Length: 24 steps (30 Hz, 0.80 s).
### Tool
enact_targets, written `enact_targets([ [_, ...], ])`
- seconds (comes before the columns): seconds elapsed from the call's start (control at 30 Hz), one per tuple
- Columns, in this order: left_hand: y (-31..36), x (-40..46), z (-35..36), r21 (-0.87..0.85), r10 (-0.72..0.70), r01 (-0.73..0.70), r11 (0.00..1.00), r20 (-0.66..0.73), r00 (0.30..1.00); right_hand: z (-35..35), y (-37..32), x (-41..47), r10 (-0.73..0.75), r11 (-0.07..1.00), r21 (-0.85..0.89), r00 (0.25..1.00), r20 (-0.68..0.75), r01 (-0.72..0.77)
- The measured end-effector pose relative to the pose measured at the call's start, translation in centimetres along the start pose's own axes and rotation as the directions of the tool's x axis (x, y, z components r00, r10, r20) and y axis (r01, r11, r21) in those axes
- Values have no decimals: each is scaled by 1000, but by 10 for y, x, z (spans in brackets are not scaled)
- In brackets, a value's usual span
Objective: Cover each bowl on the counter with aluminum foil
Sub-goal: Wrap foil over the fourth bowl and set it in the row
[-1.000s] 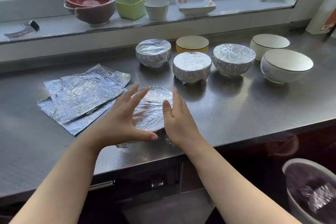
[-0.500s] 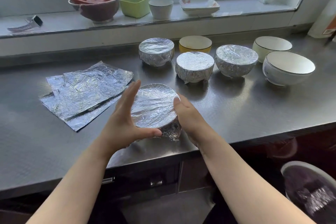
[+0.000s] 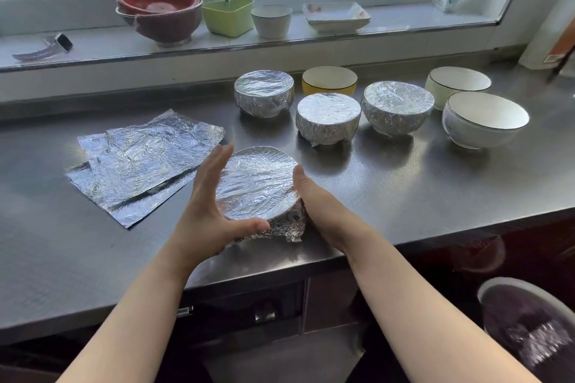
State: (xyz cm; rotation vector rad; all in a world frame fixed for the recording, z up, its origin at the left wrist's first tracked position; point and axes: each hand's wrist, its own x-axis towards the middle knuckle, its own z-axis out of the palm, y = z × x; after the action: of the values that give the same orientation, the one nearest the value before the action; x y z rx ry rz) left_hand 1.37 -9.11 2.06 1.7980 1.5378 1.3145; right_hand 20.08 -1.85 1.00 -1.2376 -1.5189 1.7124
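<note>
A bowl covered with foil point(image 3: 258, 183) sits near the counter's front edge, its foil crumpled down the near side. My left hand point(image 3: 202, 211) lies along its left side with straight fingers, thumb pressing the foil at the front. My right hand point(image 3: 320, 208) wraps its right side, fingers hidden below the rim. Behind stand three foil-covered bowls point(image 3: 264, 92) point(image 3: 328, 116) point(image 3: 397, 106). A yellow bowl point(image 3: 329, 79), a cream bowl point(image 3: 457, 81) and a white bowl point(image 3: 485, 115) are uncovered. Loose foil sheets point(image 3: 146, 165) lie at the left.
The steel counter point(image 3: 404, 190) runs under a window sill holding stacked red bowls point(image 3: 158, 9), a green container point(image 3: 228, 17), a white cup point(image 3: 271, 20), a square dish point(image 3: 336, 14) and a watch point(image 3: 46, 48). A lined bin point(image 3: 529, 326) stands on the floor at right.
My hands have slid from the foil top down to the bowl's sides. The right fingers have gone below the rim, and the foil is pressed tighter.
</note>
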Motion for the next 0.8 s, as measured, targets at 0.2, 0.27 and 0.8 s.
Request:
enact_targets([
  [0.2,18,-9,27,128,-47,55,990,-63,997,-23,-25,-1,-67,962,-271,994,-83,42],
  [0.27,24,-15,40,179,-43,57,982,-85,995,-31,-32,0,-113,948,-311,984,-137,65],
  [0.8,35,58,36,713,-92,-129,690,263,961,-15,-28,-26,-436,860,-377,879,-194,344],
])
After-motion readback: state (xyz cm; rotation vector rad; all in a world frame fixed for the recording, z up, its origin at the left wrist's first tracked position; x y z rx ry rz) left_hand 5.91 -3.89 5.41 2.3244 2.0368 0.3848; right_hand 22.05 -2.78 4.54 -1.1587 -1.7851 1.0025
